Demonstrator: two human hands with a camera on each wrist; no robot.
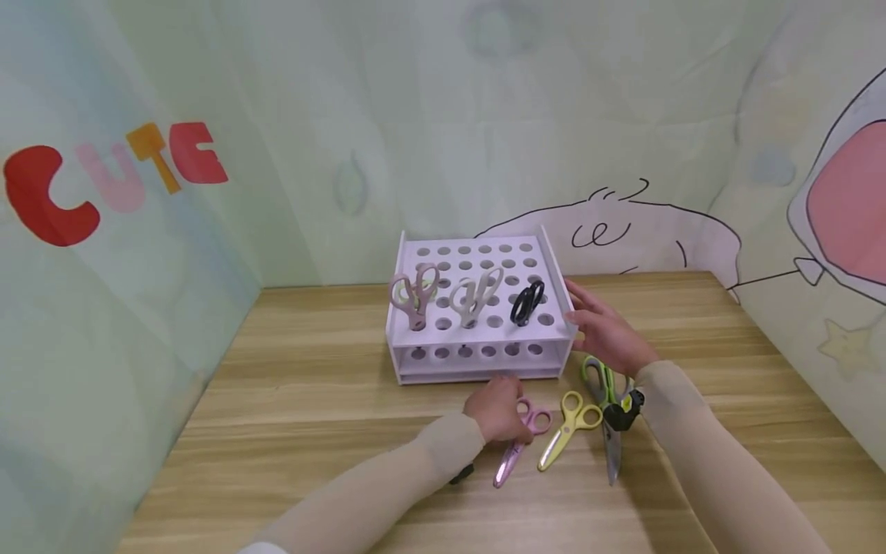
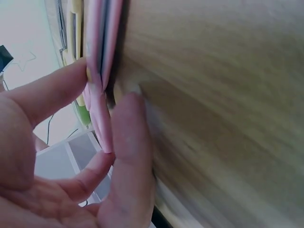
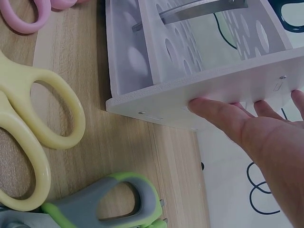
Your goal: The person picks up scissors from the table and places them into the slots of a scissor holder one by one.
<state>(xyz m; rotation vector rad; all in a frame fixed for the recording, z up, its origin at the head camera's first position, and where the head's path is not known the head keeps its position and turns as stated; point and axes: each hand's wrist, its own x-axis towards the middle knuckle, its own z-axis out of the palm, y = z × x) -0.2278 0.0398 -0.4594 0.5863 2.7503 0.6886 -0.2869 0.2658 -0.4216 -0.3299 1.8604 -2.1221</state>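
Observation:
In the head view my left hand (image 1: 497,410) is at a pair of pink scissors (image 1: 510,460) in front of the white rack (image 1: 443,336). The left wrist view has its thumb and fingertips pinching the pink scissors (image 2: 98,114) by the handle, close over the tabletop. My right hand (image 1: 612,336) lies along the rack's right side. Seen from the right wrist, straight fingertips press on that side panel (image 3: 164,105). Standing handles-up in the rack's holes are mauve scissors (image 1: 417,317), pale grey scissors (image 1: 469,312) and black scissors (image 1: 524,306).
Yellow scissors (image 1: 569,427) lie right of the pink pair. Beyond them are larger green and grey scissors (image 1: 612,454), partly hidden by the right wrist's black device (image 1: 624,412). Light green handles show behind the mauve pair. A printed cloth (image 1: 311,154) backs the wooden table (image 1: 298,362).

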